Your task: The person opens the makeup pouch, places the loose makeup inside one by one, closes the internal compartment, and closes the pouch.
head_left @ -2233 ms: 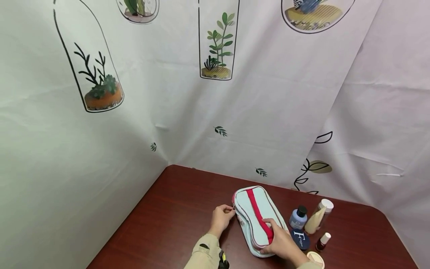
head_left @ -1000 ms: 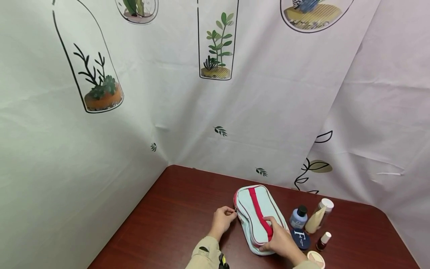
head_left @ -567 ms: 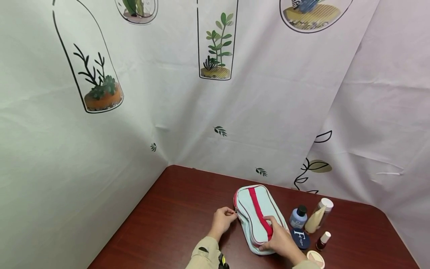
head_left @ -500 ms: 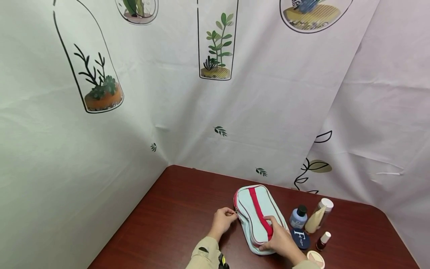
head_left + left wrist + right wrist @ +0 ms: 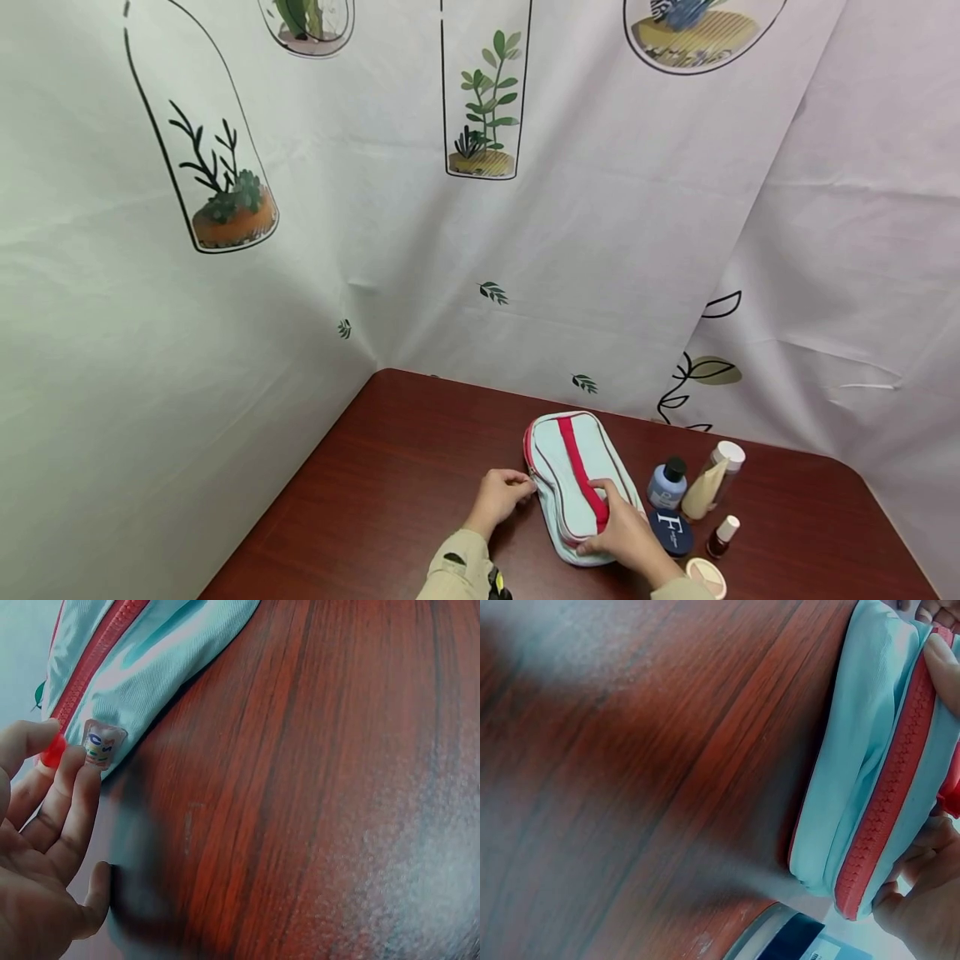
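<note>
A pale blue pencil-case-like pouch (image 5: 552,443) with a red strap (image 5: 572,450) lies slanted on the table. My left hand (image 5: 497,500) is at its left side. In the left wrist view, its fingertips pinch a small red zipper pull (image 5: 53,751), beside a sewn-on label (image 5: 103,744). Joined red zipper teeth (image 5: 94,652) run up from the pull. My right hand (image 5: 628,540) grips the near right end of the pouch, thumb and fingers spread around it. The right wrist view shows a joined red zipper (image 5: 885,795) along that side.
Right of the pouch stand a blue bottle (image 5: 666,485) with a black cap, a cream tube (image 5: 701,496) and a white-capped bottle (image 5: 727,454). Nearer are a dark round case (image 5: 671,533), nail polish (image 5: 722,537) and a cream round compact (image 5: 706,577). A printed curtain (image 5: 420,275) borders the table.
My left hand has moved a little toward me and to the right, along the pouch's left side. The pouch has shifted slightly right, while my right hand keeps its grip.
</note>
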A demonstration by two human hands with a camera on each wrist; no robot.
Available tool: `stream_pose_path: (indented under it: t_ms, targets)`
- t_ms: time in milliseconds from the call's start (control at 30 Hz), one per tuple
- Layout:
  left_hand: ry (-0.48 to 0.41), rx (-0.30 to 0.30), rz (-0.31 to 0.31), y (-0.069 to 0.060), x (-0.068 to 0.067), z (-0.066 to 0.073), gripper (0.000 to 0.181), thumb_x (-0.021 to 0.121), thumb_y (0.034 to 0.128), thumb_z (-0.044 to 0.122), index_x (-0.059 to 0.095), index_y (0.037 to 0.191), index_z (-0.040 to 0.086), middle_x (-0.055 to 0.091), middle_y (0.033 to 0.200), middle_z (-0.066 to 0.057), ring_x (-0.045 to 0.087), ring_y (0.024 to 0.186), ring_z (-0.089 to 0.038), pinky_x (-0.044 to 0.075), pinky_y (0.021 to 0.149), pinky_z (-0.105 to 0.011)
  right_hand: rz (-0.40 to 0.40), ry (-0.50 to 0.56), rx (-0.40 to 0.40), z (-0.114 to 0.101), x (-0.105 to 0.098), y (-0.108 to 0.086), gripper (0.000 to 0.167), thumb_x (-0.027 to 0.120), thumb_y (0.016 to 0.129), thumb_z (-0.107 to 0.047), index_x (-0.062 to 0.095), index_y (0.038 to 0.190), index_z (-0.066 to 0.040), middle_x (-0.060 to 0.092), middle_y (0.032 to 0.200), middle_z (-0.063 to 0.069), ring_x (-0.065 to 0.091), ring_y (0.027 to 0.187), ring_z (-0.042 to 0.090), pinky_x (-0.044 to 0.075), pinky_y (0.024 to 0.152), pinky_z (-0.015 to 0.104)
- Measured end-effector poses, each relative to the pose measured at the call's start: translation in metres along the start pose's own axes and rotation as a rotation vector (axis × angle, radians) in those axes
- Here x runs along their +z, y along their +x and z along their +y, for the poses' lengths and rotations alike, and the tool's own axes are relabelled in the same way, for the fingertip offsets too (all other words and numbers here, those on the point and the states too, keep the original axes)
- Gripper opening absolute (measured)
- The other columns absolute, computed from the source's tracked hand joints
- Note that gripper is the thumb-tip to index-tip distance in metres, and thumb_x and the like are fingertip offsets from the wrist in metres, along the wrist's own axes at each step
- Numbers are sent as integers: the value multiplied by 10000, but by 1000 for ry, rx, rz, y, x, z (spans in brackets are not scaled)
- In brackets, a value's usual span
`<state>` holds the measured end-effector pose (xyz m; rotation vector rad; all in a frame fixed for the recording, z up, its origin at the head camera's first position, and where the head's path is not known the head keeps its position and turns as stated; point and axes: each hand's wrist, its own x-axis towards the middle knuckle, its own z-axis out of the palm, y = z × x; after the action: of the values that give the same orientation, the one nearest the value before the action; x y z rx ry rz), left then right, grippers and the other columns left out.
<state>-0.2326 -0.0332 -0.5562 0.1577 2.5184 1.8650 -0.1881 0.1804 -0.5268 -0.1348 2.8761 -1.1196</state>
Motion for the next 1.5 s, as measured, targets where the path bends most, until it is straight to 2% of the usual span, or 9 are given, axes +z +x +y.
stream_pose_path:
  t_ms: [267,500,733,967,1500]
  targets:
    - [-15,-20,-48,-1,-1,2,99,705,784,91,715,797,-7,630,622,-45,548,548,-95,437,502,-251,32,-3,-20,1,5,3,962,927,368,-314,478,1193,-108,603,1063,87,544,833,205,447,689,377]
    - [-88,6,-29,-1,1,-1,96,675,795,26,693,807,-68,634,634,-139,556,538,-132,472,516,-291,57,-19,-13,0,10,5,977,926,369,-338,476,1204,-105,608,1061,99,561,866,234,455,699,409]
    - [-76,-5,-17,-1,4,-4,87,674,801,36,699,805,-47,629,624,-91,545,534,-109,469,517,-275,89,-34,-3,-6,13,4,979,923,372,-344,475,1203,-85,629,1000,98,576,872,263,455,709,443]
    - [-40,-27,-4,-4,4,0,100,684,803,82,708,803,-15,630,612,-62,564,534,-115,454,503,-254,85,-44,9,-10,14,3,976,923,388,-353,468,1207,-76,617,1033,129,576,907,284,450,723,458]
    - [-86,-31,-12,-10,6,-3,119,691,790,101,713,798,-15,628,629,-50,554,565,-112,457,534,-270,72,-53,22,-12,12,5,999,925,385,-355,448,1211,-59,598,1069,195,571,949,326,446,764,498]
